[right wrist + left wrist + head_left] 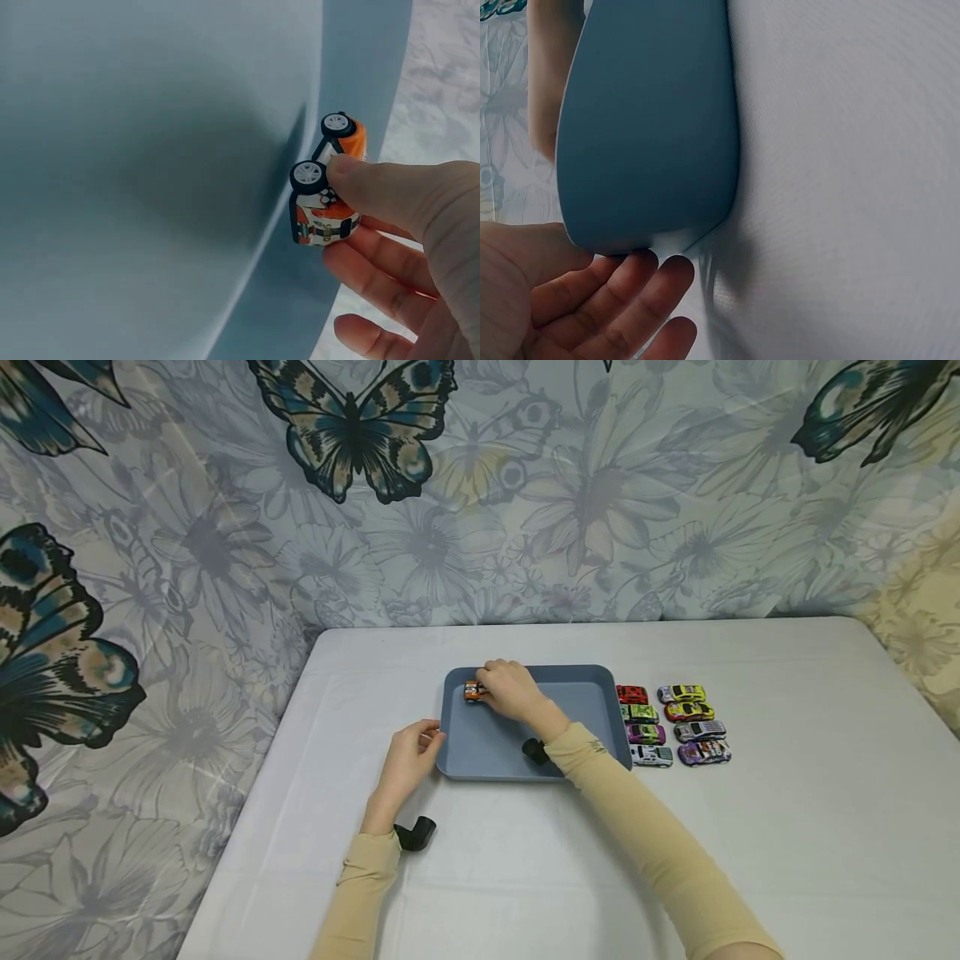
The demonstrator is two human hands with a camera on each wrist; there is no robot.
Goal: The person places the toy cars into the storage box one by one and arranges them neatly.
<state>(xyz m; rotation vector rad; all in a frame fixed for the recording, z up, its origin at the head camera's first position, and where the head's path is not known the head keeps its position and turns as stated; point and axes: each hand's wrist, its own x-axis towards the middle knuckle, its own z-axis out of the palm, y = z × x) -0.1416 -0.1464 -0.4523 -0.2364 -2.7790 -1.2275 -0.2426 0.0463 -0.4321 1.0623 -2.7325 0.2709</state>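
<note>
A blue-grey tray (pixel 487 760) lies on the white-covered table. In its far left corner, my right hand (pixel 513 691) pinches an orange and white toy car (pixel 472 692). The right wrist view shows the toy car (pixel 328 187) between thumb and fingers, tipped with its wheels facing the camera, close to the tray's side wall (pixel 300 292). My left hand (pixel 412 756) holds the tray's near left edge. Up close in the left wrist view, the thumb lies at the rim and the fingertips (pixel 676 274) touch the tray's outer side (pixel 652 135).
Right of the tray stand two columns of toy cars, among them a red car (pixel 633 694), a white car (pixel 652 756), a yellow car (pixel 688 712) and a purple car (pixel 703 752). A butterfly-print cloth (pixel 480 543) hangs behind the table (pixel 480 877). Black wrist cameras (pixel 417 834) sit near both wrists.
</note>
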